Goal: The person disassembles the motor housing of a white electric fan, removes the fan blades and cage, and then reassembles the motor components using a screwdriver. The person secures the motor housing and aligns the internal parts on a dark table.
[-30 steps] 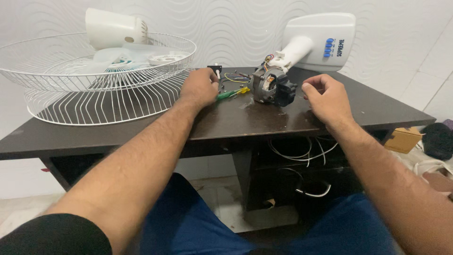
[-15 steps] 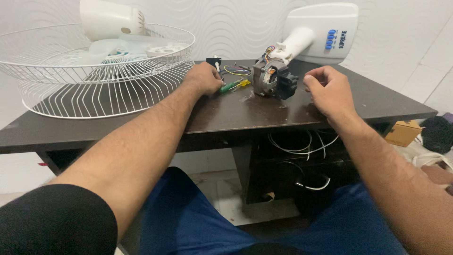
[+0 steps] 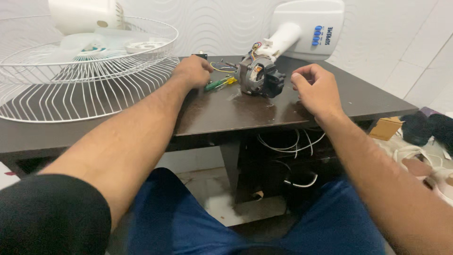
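The left hand lies knuckles-up on the dark table, fingers curled down over something small just left of the fan motor; whether it grips anything cannot be told, since the fingers hide it. The right hand hovers just right of the motor, fingers loosely curled, thumb and forefinger close together, with nothing visibly held.

The motor sits on the table between the two hands. It is a grey metal body with a black block on its right side, copper windings showing through an opening, and thin coloured wires trailing to its left. A white neck joins it to the white fan base behind it. A green-handled screwdriver lies just left of the motor, touching the left hand.

Far left of the motor, a white wire fan guard rests dish-like on the table, holding the pale fan blade and a small white round cap.
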